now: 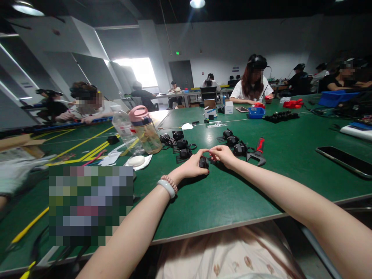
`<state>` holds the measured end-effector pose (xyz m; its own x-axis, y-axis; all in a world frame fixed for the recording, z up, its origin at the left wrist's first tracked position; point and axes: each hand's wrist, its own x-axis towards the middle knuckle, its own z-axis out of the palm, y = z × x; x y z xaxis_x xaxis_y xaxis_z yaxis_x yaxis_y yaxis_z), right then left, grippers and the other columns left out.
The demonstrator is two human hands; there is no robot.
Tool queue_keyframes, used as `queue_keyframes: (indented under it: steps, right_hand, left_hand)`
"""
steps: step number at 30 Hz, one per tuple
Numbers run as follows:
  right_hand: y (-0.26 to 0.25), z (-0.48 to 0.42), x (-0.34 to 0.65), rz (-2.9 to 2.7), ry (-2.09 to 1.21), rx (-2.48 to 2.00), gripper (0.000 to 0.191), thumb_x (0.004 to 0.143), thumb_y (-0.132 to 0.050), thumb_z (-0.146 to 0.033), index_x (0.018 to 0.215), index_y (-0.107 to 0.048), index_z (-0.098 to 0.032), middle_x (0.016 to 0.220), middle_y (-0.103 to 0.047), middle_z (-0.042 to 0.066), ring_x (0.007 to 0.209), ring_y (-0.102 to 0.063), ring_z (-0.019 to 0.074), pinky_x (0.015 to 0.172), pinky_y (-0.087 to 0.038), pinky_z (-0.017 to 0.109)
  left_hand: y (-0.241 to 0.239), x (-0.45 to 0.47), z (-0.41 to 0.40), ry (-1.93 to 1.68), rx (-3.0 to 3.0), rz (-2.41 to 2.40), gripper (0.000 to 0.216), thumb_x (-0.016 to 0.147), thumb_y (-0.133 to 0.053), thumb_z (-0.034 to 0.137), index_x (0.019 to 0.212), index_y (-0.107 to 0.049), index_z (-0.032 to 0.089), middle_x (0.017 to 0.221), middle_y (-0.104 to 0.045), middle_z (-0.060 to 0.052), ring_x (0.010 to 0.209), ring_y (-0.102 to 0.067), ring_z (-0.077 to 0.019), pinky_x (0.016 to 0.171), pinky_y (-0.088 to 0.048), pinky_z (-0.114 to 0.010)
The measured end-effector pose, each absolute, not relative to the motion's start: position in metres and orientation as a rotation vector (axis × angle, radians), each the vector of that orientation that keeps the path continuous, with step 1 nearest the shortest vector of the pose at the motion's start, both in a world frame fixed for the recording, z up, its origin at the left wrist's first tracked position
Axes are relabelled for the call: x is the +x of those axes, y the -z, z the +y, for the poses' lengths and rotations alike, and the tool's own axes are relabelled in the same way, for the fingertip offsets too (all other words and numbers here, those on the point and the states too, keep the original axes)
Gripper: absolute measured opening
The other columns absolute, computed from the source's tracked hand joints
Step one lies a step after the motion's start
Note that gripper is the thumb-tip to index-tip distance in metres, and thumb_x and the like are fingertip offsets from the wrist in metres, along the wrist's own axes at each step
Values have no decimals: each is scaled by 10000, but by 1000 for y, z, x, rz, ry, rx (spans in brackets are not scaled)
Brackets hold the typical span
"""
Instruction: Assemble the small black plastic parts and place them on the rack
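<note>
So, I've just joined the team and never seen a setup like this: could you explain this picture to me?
Of course. There is no robot here: you see a person's own two bare hands. The single picture comes from a camera worn on that person's head, looking forward and down, so both forearms reach in from the bottom.

The left hand holds a small black part at the green table. The right hand has its fingertips close to the left's; whether it grips anything is too small to tell.

Beyond the hands are two groups of black parts. To the right lie a red-handled wrench and a dark phone; to the left stands a pink-lidded bottle. Other people sit farther back.
</note>
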<state>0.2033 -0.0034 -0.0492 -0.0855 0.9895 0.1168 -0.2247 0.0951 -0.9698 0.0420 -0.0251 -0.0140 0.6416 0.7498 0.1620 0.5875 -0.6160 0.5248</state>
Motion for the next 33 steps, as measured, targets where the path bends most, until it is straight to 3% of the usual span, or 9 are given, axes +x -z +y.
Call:
queue_keyframes:
  steps: [17,25,33]
  right_hand:
    - [53,-1,203,-1194,-1246,-930,166,581,-616,-253,640,-572,-104,548,-565,15,426,-494,73,404,-406,185]
    - [52,0,202,-1231,-1106,-1117,119,594,-578,-237,602,-574,-118,509,-563,11,417,-503,86,393,-401,183]
    - [56,1,201,-1286,-992,-1191,143,606,-544,-262,600,-577,-123,493,-557,10,404,-497,87,396,-401,189]
  left_hand:
    - [14,43,-27,-516,2451,1066,655,550,-571,237,1162,-347,182,834,-498,-8,724,-476,-140,651,-388,-267]
    - [14,46,-28,-539,2561,1033,632,559,-551,215,1159,-358,172,1000,-497,-49,880,-471,-185,781,-368,-309]
    - [16,45,-26,-527,2558,1050,629,556,-553,207,1157,-373,159,1001,-507,-60,899,-473,-189,803,-362,-319]
